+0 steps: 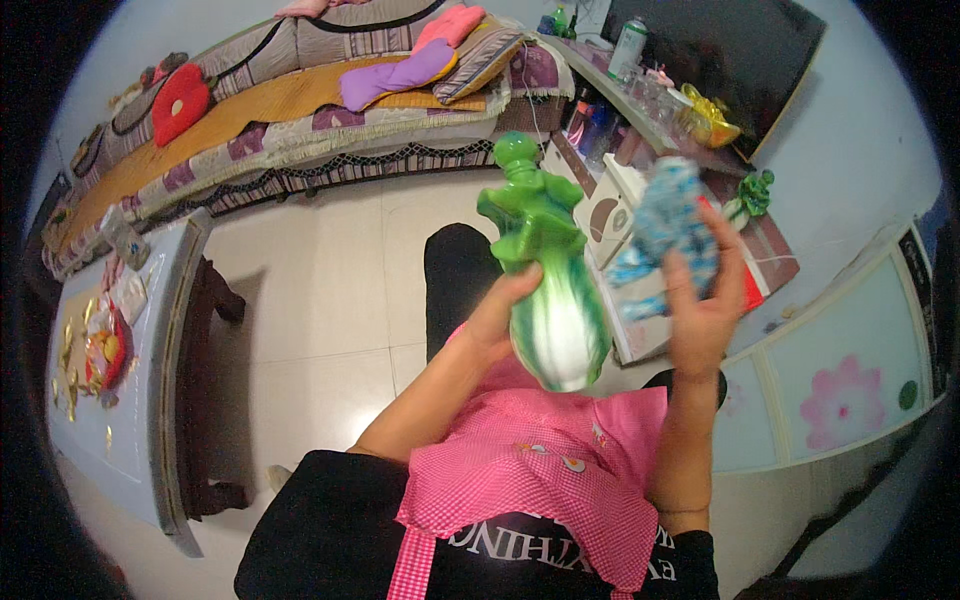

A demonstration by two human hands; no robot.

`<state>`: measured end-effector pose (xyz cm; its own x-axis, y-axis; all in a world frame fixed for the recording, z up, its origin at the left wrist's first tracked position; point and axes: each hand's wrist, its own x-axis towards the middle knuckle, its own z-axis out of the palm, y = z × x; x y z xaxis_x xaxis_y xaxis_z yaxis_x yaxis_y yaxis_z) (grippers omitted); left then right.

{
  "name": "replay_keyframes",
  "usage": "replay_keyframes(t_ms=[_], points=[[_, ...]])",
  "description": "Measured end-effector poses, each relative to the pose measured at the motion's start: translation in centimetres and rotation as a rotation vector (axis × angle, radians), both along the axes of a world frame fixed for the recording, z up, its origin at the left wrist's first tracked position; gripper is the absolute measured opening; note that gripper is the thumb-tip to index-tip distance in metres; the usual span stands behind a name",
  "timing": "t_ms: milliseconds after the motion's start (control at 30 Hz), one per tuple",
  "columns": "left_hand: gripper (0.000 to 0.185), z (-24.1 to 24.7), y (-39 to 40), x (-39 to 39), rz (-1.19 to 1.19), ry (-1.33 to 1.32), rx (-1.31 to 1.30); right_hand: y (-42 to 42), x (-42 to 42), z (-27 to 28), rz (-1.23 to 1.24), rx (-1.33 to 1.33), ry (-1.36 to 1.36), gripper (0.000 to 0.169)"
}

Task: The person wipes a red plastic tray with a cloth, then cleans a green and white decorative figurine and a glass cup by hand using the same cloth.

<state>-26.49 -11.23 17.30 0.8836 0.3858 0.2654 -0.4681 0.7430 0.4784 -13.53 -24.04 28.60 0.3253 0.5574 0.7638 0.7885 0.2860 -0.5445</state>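
Note:
A glossy green and white ceramic cabbage ornament (559,315) is in my left hand (499,315), its leafy green top pointing away from me. The thumb lies across its middle; the other fingers are hidden behind it. My right hand (705,307) grips a blue and grey patterned cloth (671,232), slightly blurred, to the right of the ornament and apart from it. Beyond the cloth, a second, similar cabbage ornament (750,199) rests on the lower level of the TV stand (780,255).
Glassware (649,90), a spray can (628,46) and a gold ornament (709,120) crowd the upper shelf below a television (720,60). A sofa (262,142) with cushions runs along the far side. At left, a low table (150,420) holds a red snack dish (112,352) and wrappers.

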Motion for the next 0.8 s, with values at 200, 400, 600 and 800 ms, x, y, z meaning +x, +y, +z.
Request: replay_keyframes(t_ms=[200, 400, 600, 800], points=[[0.050, -0.3, -2.0, -1.8, 0.227, 0.015, -0.126, 0.9, -6.8, -3.2, 0.104, -0.207, -0.374, 0.028], [0.049, -1.3, -1.5, -2.0, 0.313, 0.055, -0.073, 0.3, -7.4, -3.2, 0.133, -0.239, -0.444, 0.026], [0.044, -0.4, -1.1, -2.5, 0.175, 0.103, -0.158, -1.3, -8.0, -4.1, 0.117, -0.247, -0.598, 0.025], [0.047, 0.3, -0.1, -2.8, 0.205, -0.035, -0.291, -2.7, -8.2, -6.4, 0.216, -0.218, -0.660, 0.030]])
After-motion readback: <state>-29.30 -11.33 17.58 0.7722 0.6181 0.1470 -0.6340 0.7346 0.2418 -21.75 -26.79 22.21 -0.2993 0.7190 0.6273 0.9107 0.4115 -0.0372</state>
